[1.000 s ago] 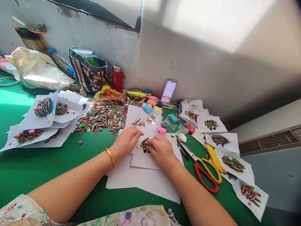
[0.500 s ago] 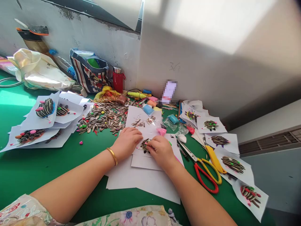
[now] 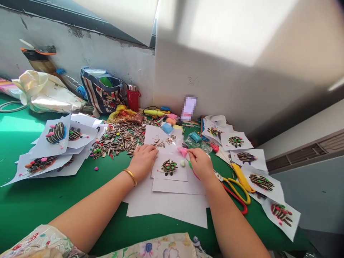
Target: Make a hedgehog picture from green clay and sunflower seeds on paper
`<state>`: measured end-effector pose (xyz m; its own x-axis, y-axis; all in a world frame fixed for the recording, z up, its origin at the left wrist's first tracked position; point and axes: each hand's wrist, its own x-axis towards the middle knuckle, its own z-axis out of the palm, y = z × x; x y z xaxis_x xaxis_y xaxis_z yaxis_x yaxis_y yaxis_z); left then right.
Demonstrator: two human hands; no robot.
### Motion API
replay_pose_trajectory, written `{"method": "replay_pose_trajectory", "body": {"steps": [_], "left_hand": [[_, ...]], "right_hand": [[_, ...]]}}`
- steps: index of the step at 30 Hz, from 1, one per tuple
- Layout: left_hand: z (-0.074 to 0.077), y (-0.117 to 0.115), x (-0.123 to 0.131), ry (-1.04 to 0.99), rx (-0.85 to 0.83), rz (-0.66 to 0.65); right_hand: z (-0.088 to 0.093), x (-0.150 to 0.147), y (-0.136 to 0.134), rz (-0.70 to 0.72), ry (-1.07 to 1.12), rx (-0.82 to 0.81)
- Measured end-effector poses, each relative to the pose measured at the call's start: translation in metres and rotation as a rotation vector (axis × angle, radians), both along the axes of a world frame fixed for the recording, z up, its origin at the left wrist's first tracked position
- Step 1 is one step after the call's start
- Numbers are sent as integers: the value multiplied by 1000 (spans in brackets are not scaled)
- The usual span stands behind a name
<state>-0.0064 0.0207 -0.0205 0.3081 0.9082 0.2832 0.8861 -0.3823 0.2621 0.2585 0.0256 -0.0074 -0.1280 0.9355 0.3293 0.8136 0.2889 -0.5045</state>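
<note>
A small white card with a sunflower-seed hedgehog (image 3: pixel 169 167) lies in front of me, dotted with green, white and pink bits and set on two dark feet. My left hand (image 3: pixel 143 159) rests palm down, its fingers stretched out along the card's upper left edge. At the card's upper right, my right hand (image 3: pixel 201 164) has its fingertips pinched at the edge of a lump of pink modelling clay (image 3: pixel 183 151). A pale green clay lump (image 3: pixel 182 163) sits on the paper beside the hedgehog. More white sheets (image 3: pixel 177 211) lie beneath the card.
Loose sunflower seeds (image 3: pixel 126 138) are heaped at the back left. Finished seed cards (image 3: pixel 55 138) are piled at left, with others (image 3: pixel 262 182) along the right. Scissors (image 3: pixel 238 190) and a yellow cutter (image 3: pixel 242 177) lie right of my right hand. A red flask (image 3: pixel 132 99) stands behind.
My right hand has moved from the hedgehog up and right to the pink clay, uncovering the card. My left hand stays on the paper. The camera view has shifted slightly.
</note>
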Motion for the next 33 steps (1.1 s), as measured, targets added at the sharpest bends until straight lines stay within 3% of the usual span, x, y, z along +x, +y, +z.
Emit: {"method": "replay_pose_trajectory", "body": {"steps": [4,8,20,26,33], "left_hand": [[-1,1,-2,5,-1,25],[-3,1,-3,-9,16,29],[1,1,-4,51,3,106],[2,0,-5,46,-3,82],[2,-1,-6,17,-4,75]], "right_hand": [[1,1,-1,-53,-142,-92],[0,-4,-8,24,-191,-156],[-9,-7,-16,98,-141,-87],[-2,-1,-42,137,-149,-26],[-8,11,-60,3,-80,23]]}}
